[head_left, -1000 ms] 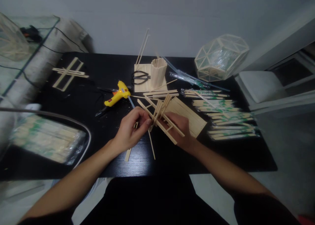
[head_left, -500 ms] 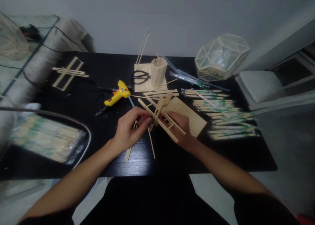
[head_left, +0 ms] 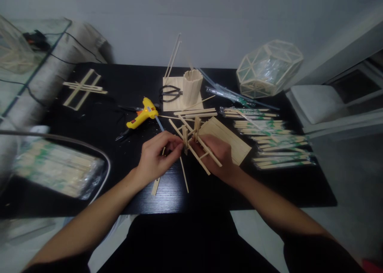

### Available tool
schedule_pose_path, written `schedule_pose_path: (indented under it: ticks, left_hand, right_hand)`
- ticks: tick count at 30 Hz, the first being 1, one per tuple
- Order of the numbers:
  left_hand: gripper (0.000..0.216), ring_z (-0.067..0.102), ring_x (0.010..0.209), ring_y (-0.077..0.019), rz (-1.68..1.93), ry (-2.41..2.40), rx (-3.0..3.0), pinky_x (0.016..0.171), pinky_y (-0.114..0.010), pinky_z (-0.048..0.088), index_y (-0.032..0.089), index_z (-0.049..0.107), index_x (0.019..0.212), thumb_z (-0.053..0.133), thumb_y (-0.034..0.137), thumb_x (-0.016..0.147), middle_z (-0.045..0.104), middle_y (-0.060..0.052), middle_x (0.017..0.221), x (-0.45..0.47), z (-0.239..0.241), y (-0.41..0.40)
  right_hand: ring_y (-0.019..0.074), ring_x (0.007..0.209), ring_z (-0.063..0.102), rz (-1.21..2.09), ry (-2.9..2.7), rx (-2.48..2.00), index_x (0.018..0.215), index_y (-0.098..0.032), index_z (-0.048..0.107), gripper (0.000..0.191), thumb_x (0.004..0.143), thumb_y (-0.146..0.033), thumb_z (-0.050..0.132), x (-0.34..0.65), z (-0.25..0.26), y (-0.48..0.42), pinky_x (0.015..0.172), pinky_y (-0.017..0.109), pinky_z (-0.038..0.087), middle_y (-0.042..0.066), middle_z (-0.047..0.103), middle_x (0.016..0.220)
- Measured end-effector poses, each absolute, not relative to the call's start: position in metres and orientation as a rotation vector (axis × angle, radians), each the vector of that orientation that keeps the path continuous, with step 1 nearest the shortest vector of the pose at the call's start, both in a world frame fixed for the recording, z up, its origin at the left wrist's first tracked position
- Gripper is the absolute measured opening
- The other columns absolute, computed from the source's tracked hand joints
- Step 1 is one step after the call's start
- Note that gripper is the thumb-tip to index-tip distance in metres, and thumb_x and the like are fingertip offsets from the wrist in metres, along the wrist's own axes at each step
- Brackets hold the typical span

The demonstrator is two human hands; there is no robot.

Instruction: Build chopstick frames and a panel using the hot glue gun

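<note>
Between my two hands is a small frame of glued wooden sticks [head_left: 200, 155], tilted, with crossing bars and short upright pieces. My right hand [head_left: 217, 153] is closed round its right side, its fingertips partly hidden behind the sticks. My left hand [head_left: 163, 149] is pinched at the frame's left edge, thumb against fingers; what lies in the pinch is too small to make out. Loose sticks [head_left: 184, 175] lie on the table below the hands. Just beyond my left hand rests a yellow hot glue gun [head_left: 143, 113] with a glue stick in its back.
On the black table [head_left: 125, 201] are a stick panel [head_left: 236, 143], a stick cup [head_left: 192, 87] on a square base, black scissors [head_left: 170, 93], wrapped chopsticks [head_left: 281, 141] at right, a bagged bundle [head_left: 60, 165] at left, and a crossed-stick frame [head_left: 85, 89]. A geometric lantern shape [head_left: 269, 71] stands back right.
The stick frame has turned in my hands, so its upright pieces now stand straighter and its lower end has shifted slightly left. Both hands stay almost in place.
</note>
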State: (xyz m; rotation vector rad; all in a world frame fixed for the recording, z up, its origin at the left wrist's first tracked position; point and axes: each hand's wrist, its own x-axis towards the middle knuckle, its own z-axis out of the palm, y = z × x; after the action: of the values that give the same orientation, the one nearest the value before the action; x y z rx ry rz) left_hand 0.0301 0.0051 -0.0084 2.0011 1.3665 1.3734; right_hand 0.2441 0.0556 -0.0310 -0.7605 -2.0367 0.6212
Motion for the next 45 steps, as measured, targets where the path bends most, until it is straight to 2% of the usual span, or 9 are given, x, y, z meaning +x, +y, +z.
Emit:
schedule_pose_path:
  ticks: [6, 14, 27, 33, 38, 45]
  left_hand:
    - [0.006, 0.055, 0.061, -0.0087, 1.323, 1.383, 2.004, 0.056, -0.020, 0.044, 0.019, 0.066, 0.092, 0.067, 0.016, 0.096, 0.060, 0.003, 0.073, 0.030, -0.012, 0.006]
    - [0.008, 0.053, 0.064, -0.0089, 1.260, 1.395, 2.041, 0.059, -0.019, 0.044, 0.020, 0.060, 0.091, 0.063, 0.017, 0.098, 0.057, 0.003, 0.075, 0.030, -0.011, 0.006]
    - [0.011, 0.053, 0.064, -0.0099, 1.297, 1.409, 1.912, 0.059, -0.021, 0.044, 0.020, 0.058, 0.085, 0.061, 0.018, 0.095, 0.057, 0.003, 0.072, 0.030, -0.013, 0.006]
    - [0.010, 0.048, 0.058, -0.0082, 1.333, 1.366, 1.807, 0.054, -0.019, 0.040, 0.020, 0.059, 0.087, 0.063, 0.019, 0.096, 0.055, 0.004, 0.070, 0.030, -0.012, 0.006]
    - [0.010, 0.048, 0.057, -0.0079, 1.379, 1.352, 1.759, 0.052, -0.019, 0.040, 0.020, 0.060, 0.087, 0.064, 0.018, 0.096, 0.056, 0.004, 0.070, 0.030, -0.012, 0.007]
    - [0.007, 0.061, 0.069, -0.0096, 1.408, 1.417, 1.794, 0.064, -0.021, 0.050, 0.019, 0.070, 0.104, 0.069, 0.024, 0.100, 0.068, 0.000, 0.084, 0.030, -0.015, 0.006]
  right_hand:
    - [0.0240, 0.096, 0.080, 0.647, -2.030, -0.768, 0.116, -0.024, 0.076, 0.016, 0.105, -0.024, 0.064, 0.244, -0.033, 0.054, 0.087, 0.039, 0.064, 0.008, 0.083, 0.105]
    - [0.0212, 0.088, 0.079, 0.676, -2.009, -0.734, 0.112, -0.021, 0.075, 0.011, 0.104, -0.023, 0.067, 0.241, -0.030, 0.055, 0.081, 0.034, 0.064, 0.007, 0.082, 0.098]
    - [0.0203, 0.082, 0.079, 0.696, -1.989, -0.769, 0.106, -0.020, 0.076, 0.008, 0.102, -0.024, 0.070, 0.241, -0.025, 0.057, 0.075, 0.031, 0.061, 0.008, 0.083, 0.095]
    - [0.0210, 0.079, 0.079, 0.841, -1.943, -0.815, 0.102, -0.019, 0.076, 0.015, 0.103, -0.032, 0.068, 0.244, -0.017, 0.059, 0.071, 0.031, 0.059, 0.007, 0.081, 0.090]
    - [0.0195, 0.074, 0.076, 0.898, -1.901, -0.873, 0.097, -0.019, 0.076, 0.014, 0.102, -0.030, 0.069, 0.245, -0.016, 0.059, 0.068, 0.031, 0.057, 0.006, 0.079, 0.085]
    - [0.0186, 0.077, 0.076, 0.898, -1.915, -0.832, 0.102, -0.020, 0.076, 0.008, 0.101, -0.024, 0.070, 0.244, -0.020, 0.059, 0.071, 0.031, 0.059, 0.005, 0.081, 0.091]
